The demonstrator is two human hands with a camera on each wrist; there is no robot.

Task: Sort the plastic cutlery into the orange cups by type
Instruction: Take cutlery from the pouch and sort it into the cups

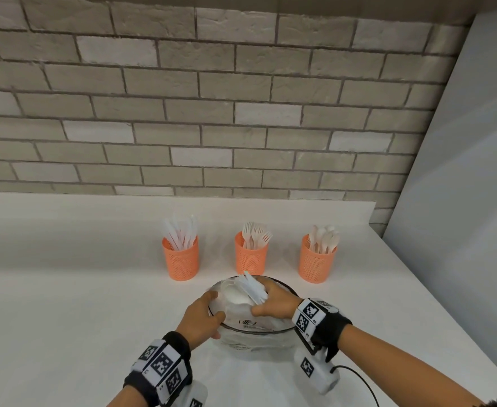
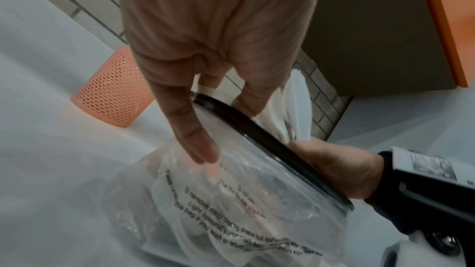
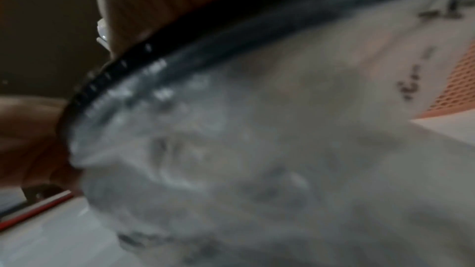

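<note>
White surface [image 1: 65,304] against grey brick wall [image 1: 212,98]. Three orange perforated cups in a row near the wall, well apart from one another: left cup [image 1: 180,261] with white plastic knives [image 1: 180,232], middle cup [image 1: 251,257] with white plastic forks [image 1: 256,234], right cup [image 1: 317,263] with white plastic spoons [image 1: 325,238]. All cutlery upright, handles down.

Clear plastic bag [image 1: 253,333] with dark zip rim, open mouth up, in front of the middle cup on the near part of the surface. Printed black text on the bag wall, seen in the left wrist view [image 2: 231,220]. More white cutlery inside the bag, types not distinguishable through the plastic.

Left hand [image 1: 201,317] on the bag's left rim: thumb outside over the bag wall, fingers curled over the rim; grip closed on the bag edge. Same seen in the left wrist view [image 2: 205,48].

Right hand [image 1: 276,304] at the bag mouth, grip closed round a bundle of white plastic cutlery [image 1: 251,289], ends fanned up and to the left above the rim. Spoon bowls just beside the bundle; other types in it uncertain.

Right wrist view blurred: only the bag's dark rim [image 3: 205,52] and a patch of orange mesh [image 3: 457,88] legible.
</note>
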